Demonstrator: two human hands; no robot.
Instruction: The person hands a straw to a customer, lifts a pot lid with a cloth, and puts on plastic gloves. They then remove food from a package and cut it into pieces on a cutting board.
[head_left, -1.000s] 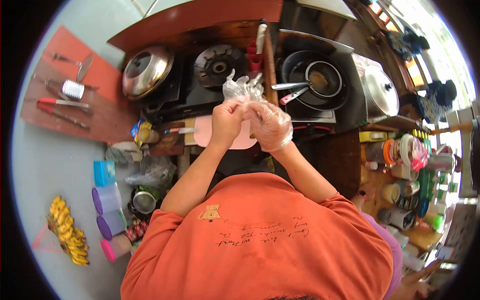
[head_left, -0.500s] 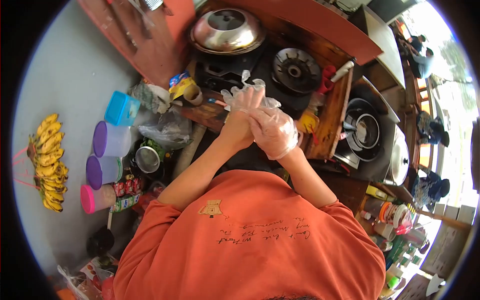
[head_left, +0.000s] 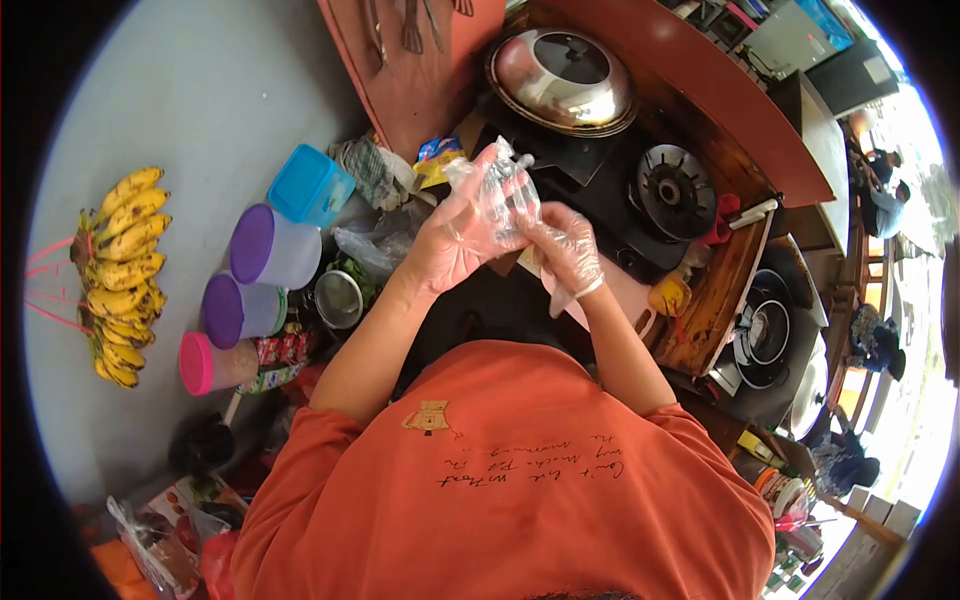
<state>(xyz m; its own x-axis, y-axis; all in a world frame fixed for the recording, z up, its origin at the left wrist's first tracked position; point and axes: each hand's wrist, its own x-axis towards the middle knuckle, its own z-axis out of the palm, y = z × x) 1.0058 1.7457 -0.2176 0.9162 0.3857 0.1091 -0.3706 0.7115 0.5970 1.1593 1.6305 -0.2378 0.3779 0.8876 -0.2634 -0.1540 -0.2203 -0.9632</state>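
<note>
Sheathing the left hand (head_left: 458, 235), a clear glove (head_left: 503, 192) (thin, crinkled) glistens.

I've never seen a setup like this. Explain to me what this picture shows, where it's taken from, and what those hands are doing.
There is no robot here. A person wears a camera on their head, looking forward and down, so their own orange shirt fills the bottom of the wide, curved view.

The left hand is palm up and open, with a thin clear glove over its fingers. The right hand, also in clear plastic, pinches that glove near its edge.

Beyond them is a black stove with a domed metal lid at one burner and an uncovered burner beside it. A pink board lies nearer the person. Off to the left are bananas and lidded containers.
</note>
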